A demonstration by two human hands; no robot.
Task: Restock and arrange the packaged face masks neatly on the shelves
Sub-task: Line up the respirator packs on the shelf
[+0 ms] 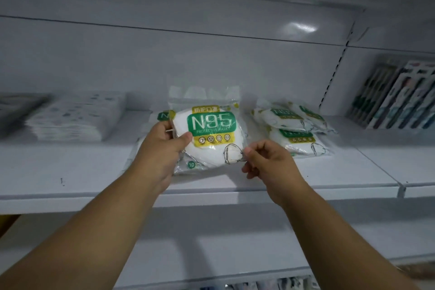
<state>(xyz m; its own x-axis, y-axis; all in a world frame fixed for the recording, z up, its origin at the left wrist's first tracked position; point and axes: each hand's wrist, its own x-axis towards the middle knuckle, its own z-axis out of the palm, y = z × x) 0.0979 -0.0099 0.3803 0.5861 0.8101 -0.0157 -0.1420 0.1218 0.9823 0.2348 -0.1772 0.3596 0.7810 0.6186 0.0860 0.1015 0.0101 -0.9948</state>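
Holding an N95 mask pack (213,129) upright over the white shelf (94,172), centre of the frame.

The left hand (162,148) grips the pack's left edge, thumb on its front; the right hand (266,162) pinches its lower right corner with curled fingers. More N95 packs (296,129) lie piled just right of centre, stacked white masks (75,117) at left, upright boxes (397,99) at far right.

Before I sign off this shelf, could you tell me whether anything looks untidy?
Yes: the pile of white N95 mask packets right of the held green-labelled N95 packet lies askew, overlapping at different angles rather than squared.
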